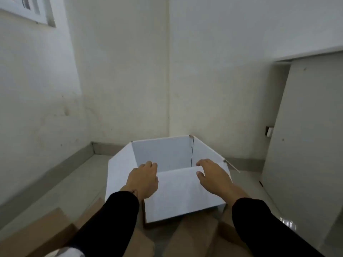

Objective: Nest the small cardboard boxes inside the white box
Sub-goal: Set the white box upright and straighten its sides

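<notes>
The white box [178,191], open-topped on the floor [78,184] near the room's corner, is being gripped at its near rim by the left hand [143,180], while the right hand [213,175] is being held spread wide over the rim, brown cardboard boxes [196,236] lying nearer the camera.

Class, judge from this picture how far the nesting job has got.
Done: the white box stands open on the floor. In hand: the left hand and right hand rest at its near rim. Left: the brown cardboard boxes still lie outside; none shows inside.
</notes>
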Demonstrator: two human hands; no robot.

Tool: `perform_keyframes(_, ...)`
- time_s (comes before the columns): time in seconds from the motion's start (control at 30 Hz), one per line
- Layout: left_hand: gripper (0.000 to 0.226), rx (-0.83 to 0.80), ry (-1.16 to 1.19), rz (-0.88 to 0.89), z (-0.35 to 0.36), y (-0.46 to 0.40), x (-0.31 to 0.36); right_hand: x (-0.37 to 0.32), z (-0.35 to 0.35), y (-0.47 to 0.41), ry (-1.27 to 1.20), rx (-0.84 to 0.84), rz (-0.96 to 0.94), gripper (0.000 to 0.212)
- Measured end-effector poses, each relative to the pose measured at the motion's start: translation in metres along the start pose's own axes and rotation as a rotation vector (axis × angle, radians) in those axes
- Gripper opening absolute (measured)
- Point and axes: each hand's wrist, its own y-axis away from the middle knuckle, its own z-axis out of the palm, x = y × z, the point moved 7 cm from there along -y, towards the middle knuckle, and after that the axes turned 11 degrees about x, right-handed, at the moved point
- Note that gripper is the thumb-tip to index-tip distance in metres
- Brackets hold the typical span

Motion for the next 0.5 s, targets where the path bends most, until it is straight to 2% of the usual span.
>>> perform_keyframes(0.23, 0.046, -0.173, 0.02, 0.004, 0.058, -0.012, -0.003, 0.021, 0.033, -0.003, 0.047, -0.112, 0.013, 0.039)
perform_keyframes(0.33, 0.051, -0.162, 0.063, -0.055, 0.081, -0.035, -0.002, 0.031, 0.045, -0.02, 0.098, -0.138, -0.036, 0.044)
perform_keyframes(0.43, 0.036, -0.1, 0.007, -0.053, 0.102, -0.049, -0.004, 0.04, 0.069, -0.04, 0.262, -0.238, -0.119, 0.056)
perform_keyframes(0.5, 0.026, -0.006, 0.002, -0.033, 0.113, -0.063, -0.014, 0.046, 0.081, -0.06, 0.296, -0.238, -0.14, 0.058)
